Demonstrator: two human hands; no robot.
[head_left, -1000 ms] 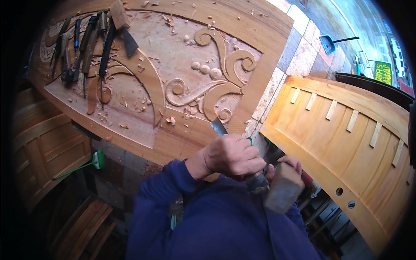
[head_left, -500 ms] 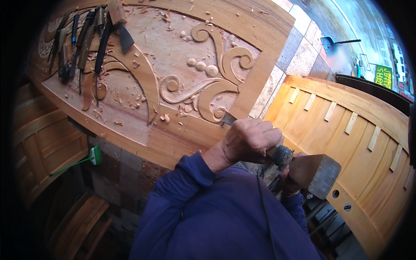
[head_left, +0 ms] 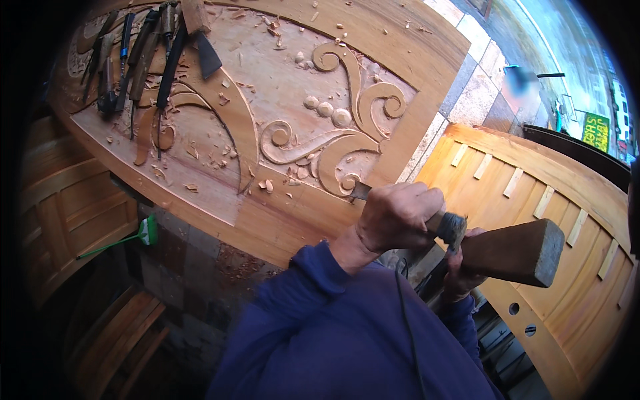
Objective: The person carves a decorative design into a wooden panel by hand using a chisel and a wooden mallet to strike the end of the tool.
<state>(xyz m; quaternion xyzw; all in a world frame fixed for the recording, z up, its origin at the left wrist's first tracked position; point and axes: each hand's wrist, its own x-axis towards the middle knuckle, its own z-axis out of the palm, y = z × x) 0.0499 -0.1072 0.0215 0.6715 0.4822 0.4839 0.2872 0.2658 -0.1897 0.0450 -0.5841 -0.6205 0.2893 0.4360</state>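
My left hand (head_left: 403, 217) is closed round the wooden handle of a chisel (head_left: 361, 191). The chisel's blade meets the small scroll at the lower right of the carved wooden panel (head_left: 300, 217). In my right hand (head_left: 461, 273) is a wooden mallet (head_left: 510, 253), its blocky head tilted to the right, close to the butt of the chisel handle. The mallet's own handle is mostly hidden by my fingers. Raised scrolls (head_left: 347, 143) and a short row of round beads (head_left: 325, 109) stand out from the panel, with wood chips scattered around them.
Several carving tools (head_left: 137, 57) lie at the panel's far left, beside a broad blade with a wooden handle (head_left: 208, 57). A slatted wooden door (head_left: 513, 220) stands to the right. On the tiled floor at the left is a green broom (head_left: 148, 231).
The mallet head has risen and swung to the right of the chisel's butt. The view has shifted slightly, while the chisel tip stays at the same scroll.
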